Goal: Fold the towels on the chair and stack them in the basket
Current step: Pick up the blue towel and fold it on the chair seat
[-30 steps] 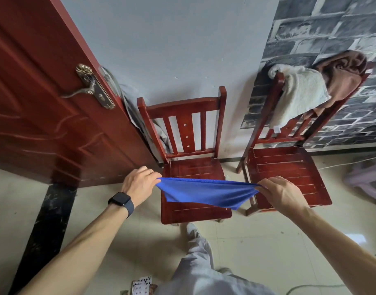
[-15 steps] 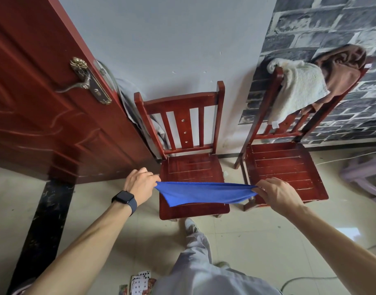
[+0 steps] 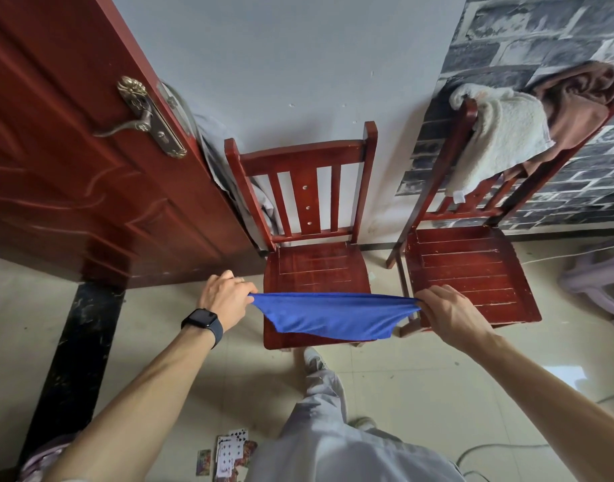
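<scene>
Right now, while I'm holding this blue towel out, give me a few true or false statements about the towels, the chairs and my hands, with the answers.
1. The left hand and right hand each pinch an end of the blue cloth towel. True.
2. A white fluffy towel hangs over the back of the red wooden chair by the brick-pattern wall. True.
3. The brown towel lies on that chair's seat. False: it is draped over the backrest, beside the white one.
4. The black smartwatch is on the right wrist. False: it is on the left wrist.
5. Playing cards lie on the tiled floor. True.
</scene>
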